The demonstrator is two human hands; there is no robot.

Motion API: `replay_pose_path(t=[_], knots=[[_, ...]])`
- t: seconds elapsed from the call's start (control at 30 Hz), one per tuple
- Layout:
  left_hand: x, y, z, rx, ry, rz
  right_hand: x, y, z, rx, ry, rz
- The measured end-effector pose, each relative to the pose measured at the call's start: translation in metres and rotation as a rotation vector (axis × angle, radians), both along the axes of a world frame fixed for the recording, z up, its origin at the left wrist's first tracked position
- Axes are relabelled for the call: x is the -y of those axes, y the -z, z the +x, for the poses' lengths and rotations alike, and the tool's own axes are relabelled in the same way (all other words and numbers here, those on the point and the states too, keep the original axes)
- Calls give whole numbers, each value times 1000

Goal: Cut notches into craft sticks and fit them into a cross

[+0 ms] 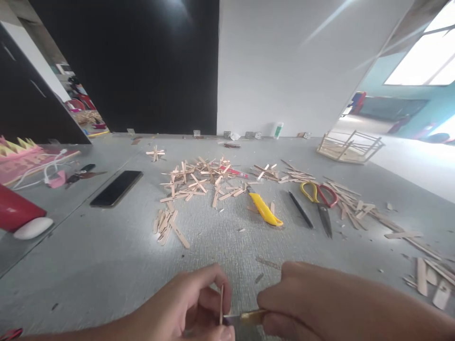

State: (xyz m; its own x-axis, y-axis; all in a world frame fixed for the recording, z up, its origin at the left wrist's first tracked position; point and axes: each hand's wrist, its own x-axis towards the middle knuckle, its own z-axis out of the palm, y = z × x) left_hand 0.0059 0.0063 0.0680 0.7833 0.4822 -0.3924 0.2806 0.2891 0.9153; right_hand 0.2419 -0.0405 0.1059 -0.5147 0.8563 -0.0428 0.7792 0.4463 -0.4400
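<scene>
At the bottom middle, my left hand (199,298) is closed on a thin wooden craft stick (222,303), held upright and seen edge-on between thumb and fingers. My right hand (302,298), to its right, grips a small knife (253,316) by its yellowish handle. The blade points left and meets the stick near its lower end; I cannot tell whether it has cut in. A yellow utility knife (265,209) lies on the grey table (117,265) beyond my hands. Past it, a pile of cut craft sticks (199,177) spreads out, with a smaller heap (165,225) in front.
Scissors (322,203) and a black pen (300,209) lie to the right, near scattered stick pieces (355,208). A stick frame (350,148) stands at the back right. On the left are a phone (117,188) and a red cylinder (19,206). A glue bottle (278,130) stands behind.
</scene>
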Motion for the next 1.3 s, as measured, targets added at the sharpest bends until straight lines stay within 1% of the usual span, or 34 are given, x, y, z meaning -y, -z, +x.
replay_pose_path(t=[0.1, 0.17, 0.23, 0.3, 0.33, 0.37, 0.43, 0.47, 0.5, 0.57, 0.63, 0.7, 0.73, 0.8, 0.83, 0.9, 0.97, 1.03, 1.13, 1.3], knots=[[-5, 3, 1, -57, 71, -64, -2, -4, 0, 2, -41, -117], [-8, 7, -2, -64, 117, -52, -4, -5, 2, 34, -69, -167], [-10, 12, -7, -51, 73, -11, -4, -2, 11, 81, -45, -217], [-11, 16, -11, -5, -50, 24, -1, 5, 32, 111, 44, -293], [-11, 19, -12, 23, -62, 22, 2, 10, 46, 107, 98, -330], [-11, 21, -11, 49, -48, 24, 4, 17, 60, 111, 136, -401], [-12, 27, -7, 65, -23, 17, 9, 32, 88, 113, 254, -442], [-12, 31, -5, 71, -32, 13, 10, 40, 100, 103, 313, -428], [-11, 33, -2, 76, -59, 8, 11, 49, 108, 87, 368, -400], [-11, 37, 1, 77, -142, 13, 11, 65, 114, 65, 438, -325], [-11, 34, 1, 37, -206, 19, 10, 79, 109, 62, 444, -251], [-11, 26, -2, -42, -204, 36, 7, 90, 97, 68, 397, -150], [-12, 20, -3, -79, -176, 48, 6, 96, 91, 75, 366, -77], [-12, 8, -6, -78, -183, 149, 5, 107, 81, 124, 319, 117], [-12, 3, -7, -44, -195, 183, 5, 112, 78, 163, 306, 225], [-11, -4, -9, -23, -187, 196, 4, 120, 73, 241, 281, 432], [-7, -6, -10, -11, -182, 150, 3, 124, 70, 293, 248, 595], [-1, -5, -12, -1, -206, 117, 3, 123, 67, 318, 203, 689], [3, -2, -14, 22, -267, 127, 2, 118, 65, 332, 177, 719], [-4, -1, -15, 25, -184, 60, 2, 117, 65, 323, 190, 706]])
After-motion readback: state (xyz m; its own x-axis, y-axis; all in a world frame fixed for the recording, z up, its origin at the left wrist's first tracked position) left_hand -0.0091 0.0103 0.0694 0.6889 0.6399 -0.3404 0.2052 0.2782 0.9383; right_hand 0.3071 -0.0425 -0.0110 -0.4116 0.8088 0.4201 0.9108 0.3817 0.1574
